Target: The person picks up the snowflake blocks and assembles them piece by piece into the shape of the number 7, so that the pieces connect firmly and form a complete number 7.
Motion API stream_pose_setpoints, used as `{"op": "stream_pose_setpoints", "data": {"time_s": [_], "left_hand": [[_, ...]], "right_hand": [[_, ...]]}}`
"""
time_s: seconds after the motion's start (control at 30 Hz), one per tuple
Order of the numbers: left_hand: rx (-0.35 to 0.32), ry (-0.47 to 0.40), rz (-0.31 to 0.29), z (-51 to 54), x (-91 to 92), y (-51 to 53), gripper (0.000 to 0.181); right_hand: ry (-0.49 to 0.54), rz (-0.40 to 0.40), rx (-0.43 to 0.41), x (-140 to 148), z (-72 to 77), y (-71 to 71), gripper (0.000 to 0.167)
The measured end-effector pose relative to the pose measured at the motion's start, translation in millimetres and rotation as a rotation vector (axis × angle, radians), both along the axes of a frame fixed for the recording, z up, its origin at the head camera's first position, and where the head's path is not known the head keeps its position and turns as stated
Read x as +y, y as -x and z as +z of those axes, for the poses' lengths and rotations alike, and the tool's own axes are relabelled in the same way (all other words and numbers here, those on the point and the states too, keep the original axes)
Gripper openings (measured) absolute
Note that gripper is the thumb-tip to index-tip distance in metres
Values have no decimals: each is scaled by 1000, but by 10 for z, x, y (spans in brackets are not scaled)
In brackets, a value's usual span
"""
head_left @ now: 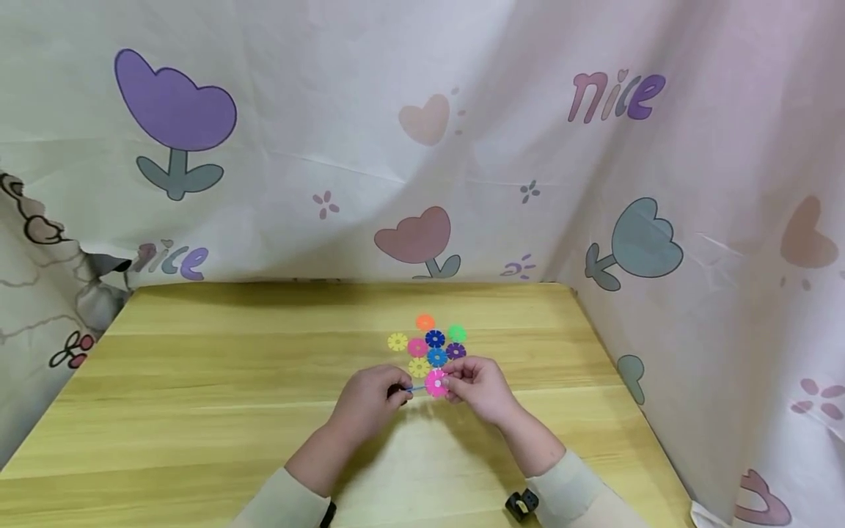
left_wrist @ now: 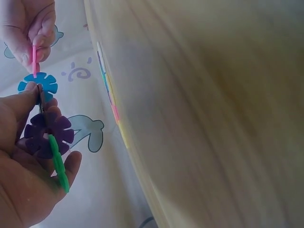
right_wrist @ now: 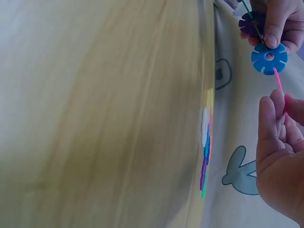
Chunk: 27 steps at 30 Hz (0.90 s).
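My left hand (head_left: pixel 366 400) grips a short chain of notched plastic snowflake discs. In the left wrist view the chain has a green disc (left_wrist: pixel 58 159), a purple disc (left_wrist: pixel 62 124), a dark disc seen edge-on and partly covered by the fingers, and a blue disc (left_wrist: pixel 50 86) at its far end. Thumb and fingers of my right hand (head_left: pixel 488 389) pinch a pink disc (head_left: pixel 431 390), held at a right angle to the blue one. Their edges meet; how deep the slots sit in each other I cannot tell.
Just beyond the hands, several loose discs lie flat on the wooden table (head_left: pixel 231 418), among them an orange disc (head_left: pixel 419 323), a light green disc (head_left: pixel 457 329) and a yellow disc (head_left: pixel 392 342). A printed curtain (head_left: pixel 297 88) hangs behind and along the sides.
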<state>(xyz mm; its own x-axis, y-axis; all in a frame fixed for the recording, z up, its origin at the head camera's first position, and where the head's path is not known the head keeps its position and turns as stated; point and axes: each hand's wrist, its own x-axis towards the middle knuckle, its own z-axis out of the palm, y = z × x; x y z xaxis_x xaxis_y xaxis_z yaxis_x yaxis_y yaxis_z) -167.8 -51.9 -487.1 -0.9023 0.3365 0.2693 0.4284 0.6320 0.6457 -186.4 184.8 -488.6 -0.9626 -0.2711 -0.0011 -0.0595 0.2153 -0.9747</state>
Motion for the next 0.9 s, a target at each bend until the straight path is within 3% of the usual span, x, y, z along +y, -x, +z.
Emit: {"op": "stream_pose_setpoints", "data": {"time_s": [0.3,0.9], "left_hand": [[31,-19,-26,-25,34,-30,13],[196,-90,-25,-22,11,-12,8]], "right_hand": [[-1,14,-21,-4,15,-61,20],[47,-2,-23,-63,101,-33,18]]}}
